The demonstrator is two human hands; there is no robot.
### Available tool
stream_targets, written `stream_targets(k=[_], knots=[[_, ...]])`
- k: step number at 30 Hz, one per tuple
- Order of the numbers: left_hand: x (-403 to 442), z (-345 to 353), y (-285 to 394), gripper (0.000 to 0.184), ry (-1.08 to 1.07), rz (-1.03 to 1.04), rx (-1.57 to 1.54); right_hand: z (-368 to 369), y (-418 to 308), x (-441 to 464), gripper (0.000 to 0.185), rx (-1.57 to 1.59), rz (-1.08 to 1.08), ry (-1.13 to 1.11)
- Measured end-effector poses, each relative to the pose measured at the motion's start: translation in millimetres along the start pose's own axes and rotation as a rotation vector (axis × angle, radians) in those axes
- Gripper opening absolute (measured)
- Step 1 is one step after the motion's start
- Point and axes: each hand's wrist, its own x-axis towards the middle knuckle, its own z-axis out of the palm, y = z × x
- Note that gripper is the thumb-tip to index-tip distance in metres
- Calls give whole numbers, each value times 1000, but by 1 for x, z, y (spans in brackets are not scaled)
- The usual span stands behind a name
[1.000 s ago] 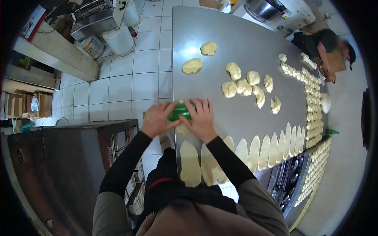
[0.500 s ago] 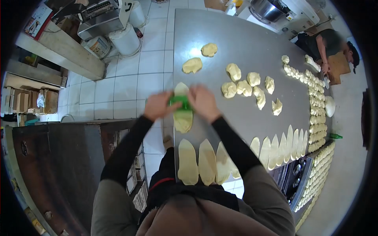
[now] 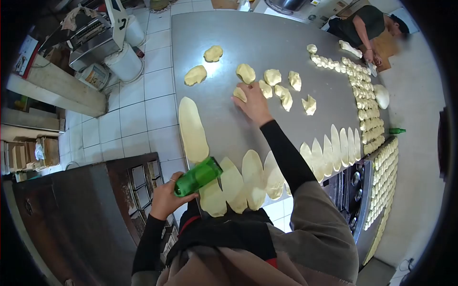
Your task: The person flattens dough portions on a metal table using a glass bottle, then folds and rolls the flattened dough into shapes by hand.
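My left hand (image 3: 166, 200) grips a green glass bottle (image 3: 199, 176) by one end, tilted over the near left edge of the table. A long flattened dough strip (image 3: 192, 128) lies just beyond the bottle along the left edge. My right hand (image 3: 256, 104) reaches to the middle, its thumb and fingers closed around a lump of dough (image 3: 240, 95) on the tabletop. Right by it are more lumps, including a dough lump (image 3: 246, 73) just behind. Several flat dough ovals (image 3: 234, 183) line the near edge, some partly behind my right arm.
The metal table (image 3: 281, 128) stretches away in front of me. Rows of small dough pieces (image 3: 365, 102) run along its right side, near a second green bottle (image 3: 397, 130). At the far right a co-worker (image 3: 365, 31) bends over the table. A dark cabinet (image 3: 86, 205) stands left.
Both hands were on the bottle over a shorter dough piece; that piece is now a long strip. My left hand has drawn the bottle nearer; my right hand has let go and taken a dough lump.
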Motion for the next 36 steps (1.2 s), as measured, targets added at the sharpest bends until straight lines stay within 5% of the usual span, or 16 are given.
stream_targets(k=[4, 8, 10, 14, 18, 23, 25, 26, 28, 29, 33, 36], knots=[[-32, -4, -8, 71, 42, -191, -89, 29, -8, 22, 31, -337, 26, -27], [-41, -4, -22, 73, 175, -261, -283, -44, -46, 8, 27, 471, -54, -279], [-38, 0, -25, 74, 212, -249, -338, -48, -75, -21, 35, 770, -137, -124], [-13, -1, -27, 77, 332, -188, -490, 0, -86, -78, 38, 703, 50, -127], [21, -16, -7, 78, 413, -83, -668, 12, -91, -95, 31, -155, -61, -100], [82, -11, 12, 78, 441, 34, -1057, 4, -93, -84, 32, 334, -188, 114], [115, -16, 29, 74, 504, 180, -835, 54, -62, -108, 32, 278, 35, -298], [127, -18, 33, 74, 505, 186, -833, 32, -67, -99, 32, 278, 34, -293], [140, -18, 37, 69, 433, 271, -654, -35, -85, -81, 36, 368, 105, -671], [138, -16, 36, 67, 395, 260, -488, -33, -82, -79, 36, 370, 106, -674], [125, 25, 15, 61, 244, 408, -23, -11, -69, -97, 32, 62, -306, 75], [168, 27, 4, 58, 348, 441, 185, 24, -51, -48, 21, -22, -226, -11]])
